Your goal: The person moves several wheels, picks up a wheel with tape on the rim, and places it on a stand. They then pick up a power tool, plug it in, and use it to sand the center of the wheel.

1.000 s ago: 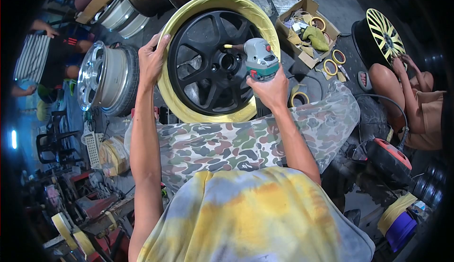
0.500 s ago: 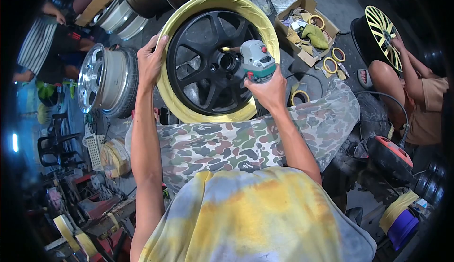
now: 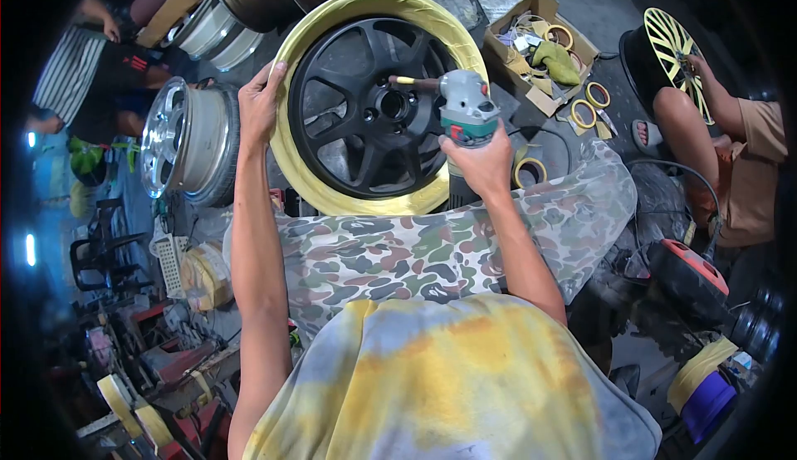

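Note:
A black multi-spoke wheel rim (image 3: 349, 140) stands before me, its wide outer lip covered in yellow masking tape (image 3: 300, 173). At its left edge my left hand (image 3: 260, 107) is closed on the taped lip, thumb on the near face. My right hand (image 3: 486, 157) is wrapped around a grey and green power tool (image 3: 467, 107), which looks like an angle grinder with a red button. From its head a brown rod with a yellow end (image 3: 413, 82) points left, in front of the spokes near the hub. The tool's working side is hidden from me.
Camouflage cloth (image 3: 374, 252) covers my lap. A cardboard box (image 3: 540, 53) of tape scraps sits back right, with tape rolls (image 3: 583, 113) beside it. On the right, another person's hand (image 3: 701, 70) touches a yellow-taped wheel (image 3: 672, 45). A chrome wheel (image 3: 187, 140) stands left.
My right hand and the power tool have shifted right and slightly down, away from the hub. The left hand stays on the lip.

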{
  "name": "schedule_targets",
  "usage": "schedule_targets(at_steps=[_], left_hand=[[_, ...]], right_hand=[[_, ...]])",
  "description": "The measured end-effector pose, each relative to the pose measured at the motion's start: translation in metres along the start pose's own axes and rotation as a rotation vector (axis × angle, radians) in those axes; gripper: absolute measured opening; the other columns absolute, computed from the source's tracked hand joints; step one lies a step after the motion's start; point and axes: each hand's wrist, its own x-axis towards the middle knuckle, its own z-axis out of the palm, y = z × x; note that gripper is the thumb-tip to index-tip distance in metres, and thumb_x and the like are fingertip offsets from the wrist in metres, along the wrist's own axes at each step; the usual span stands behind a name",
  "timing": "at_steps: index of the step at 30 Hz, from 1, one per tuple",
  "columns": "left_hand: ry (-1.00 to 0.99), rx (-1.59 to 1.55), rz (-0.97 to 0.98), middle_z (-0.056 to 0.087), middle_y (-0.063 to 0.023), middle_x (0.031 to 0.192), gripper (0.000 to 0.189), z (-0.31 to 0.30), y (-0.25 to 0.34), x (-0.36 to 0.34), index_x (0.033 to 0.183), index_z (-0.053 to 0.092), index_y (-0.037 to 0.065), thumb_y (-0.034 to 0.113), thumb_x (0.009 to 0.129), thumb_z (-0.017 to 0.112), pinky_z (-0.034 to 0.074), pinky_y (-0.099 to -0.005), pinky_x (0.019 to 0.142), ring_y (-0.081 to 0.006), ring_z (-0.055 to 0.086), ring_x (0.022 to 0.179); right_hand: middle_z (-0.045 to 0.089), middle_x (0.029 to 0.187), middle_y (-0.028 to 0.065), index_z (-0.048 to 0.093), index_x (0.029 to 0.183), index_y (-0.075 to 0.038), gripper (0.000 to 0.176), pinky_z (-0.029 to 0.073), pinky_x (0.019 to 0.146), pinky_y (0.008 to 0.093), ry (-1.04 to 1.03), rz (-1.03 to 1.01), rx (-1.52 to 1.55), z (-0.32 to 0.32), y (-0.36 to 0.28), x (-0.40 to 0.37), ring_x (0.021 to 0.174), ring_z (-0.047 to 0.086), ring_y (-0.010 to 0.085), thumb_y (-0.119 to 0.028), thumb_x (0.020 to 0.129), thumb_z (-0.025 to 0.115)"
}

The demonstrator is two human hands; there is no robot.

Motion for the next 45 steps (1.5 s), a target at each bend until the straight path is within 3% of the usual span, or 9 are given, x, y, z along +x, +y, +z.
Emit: schedule_targets(at_steps=[1,5,13,17,20,29,42,45], left_hand=[[0.011,-0.008,-0.023,0.071,-0.0037,0.103,0.04,-0.004,-0.005,0.004,0.123,0.071,-0.001,0.031,0.097,0.071,0.048,-0.0221,0.08,-0.0077,0.06,0.089],[0.019,-0.023,-0.046,0.071,-0.0032,0.101,0.044,-0.022,-0.025,0.016,0.123,0.071,-0.001,0.033,0.096,0.072,0.048,-0.0221,0.078,-0.008,0.06,0.087],[0.033,0.013,-0.029,0.07,-0.0018,0.1,0.043,-0.022,-0.027,0.014,0.124,0.071,-0.001,0.032,0.097,0.071,0.046,-0.0224,0.08,-0.0079,0.058,0.088],[0.03,0.073,-0.003,0.07,-0.0003,0.1,0.04,-0.011,-0.015,0.001,0.125,0.071,0.002,0.031,0.098,0.07,0.045,-0.0227,0.08,-0.0073,0.056,0.087],[0.028,0.113,0.017,0.07,0.0001,0.1,0.038,-0.001,0.002,-0.011,0.125,0.072,0.003,0.031,0.098,0.07,0.045,-0.0223,0.08,-0.0069,0.055,0.087],[0.004,0.123,0.122,0.071,-0.0023,0.101,0.037,0.012,0.016,-0.019,0.124,0.071,0.001,0.028,0.098,0.069,0.045,-0.0241,0.088,-0.0084,0.057,0.092],[0.017,0.122,0.058,0.071,-0.0026,0.101,0.038,0.007,0.009,-0.014,0.125,0.071,0.002,0.03,0.099,0.069,0.046,-0.0231,0.083,-0.0084,0.057,0.089],[0.011,0.113,0.044,0.071,-0.0033,0.103,0.039,-0.001,-0.002,-0.008,0.126,0.071,0.002,0.03,0.099,0.069,0.046,-0.0225,0.082,-0.0088,0.058,0.089]], right_hand=[[0.072,0.103,0.0159,0.061,0.115,0.004,0.065,0.055,0.086,0.0366,0.018,-0.004,-0.018,-0.003,0.004,0.0,0.09,0.07,0.0239,-0.026,0.065,0.088],[0.072,0.104,0.0136,0.061,0.116,0.003,0.061,0.054,0.086,0.0352,0.025,-0.016,0.036,-0.013,0.017,0.002,0.092,0.069,0.0206,-0.021,0.066,0.088],[0.072,0.104,0.0159,0.06,0.116,0.003,0.066,0.054,0.087,0.0374,-0.064,0.051,-0.006,-0.005,0.005,0.002,0.092,0.07,0.0247,-0.027,0.065,0.088],[0.072,0.106,0.0191,0.059,0.117,0.004,0.069,0.054,0.088,0.0389,-0.058,-0.025,-0.017,0.001,-0.005,0.006,0.096,0.071,0.0282,-0.028,0.063,0.089],[0.073,0.1,0.0231,0.056,0.113,0.006,0.067,0.056,0.087,0.0424,-0.075,-0.014,-0.037,0.006,-0.007,0.008,0.095,0.073,0.037,-0.025,0.062,0.085],[0.073,0.1,0.0231,0.055,0.113,0.006,0.067,0.056,0.087,0.0427,-0.071,-0.011,-0.07,0.012,-0.008,0.01,0.095,0.073,0.0369,-0.026,0.062,0.085],[0.073,0.101,0.0239,0.056,0.114,0.006,0.068,0.056,0.088,0.043,-0.061,0.005,-0.045,0.008,-0.004,0.009,0.096,0.072,0.0376,-0.026,0.061,0.085],[0.073,0.104,0.021,0.059,0.116,0.007,0.07,0.055,0.089,0.039,-0.066,0.046,-0.01,0.004,-0.006,0.01,0.096,0.072,0.0307,-0.029,0.062,0.087]])
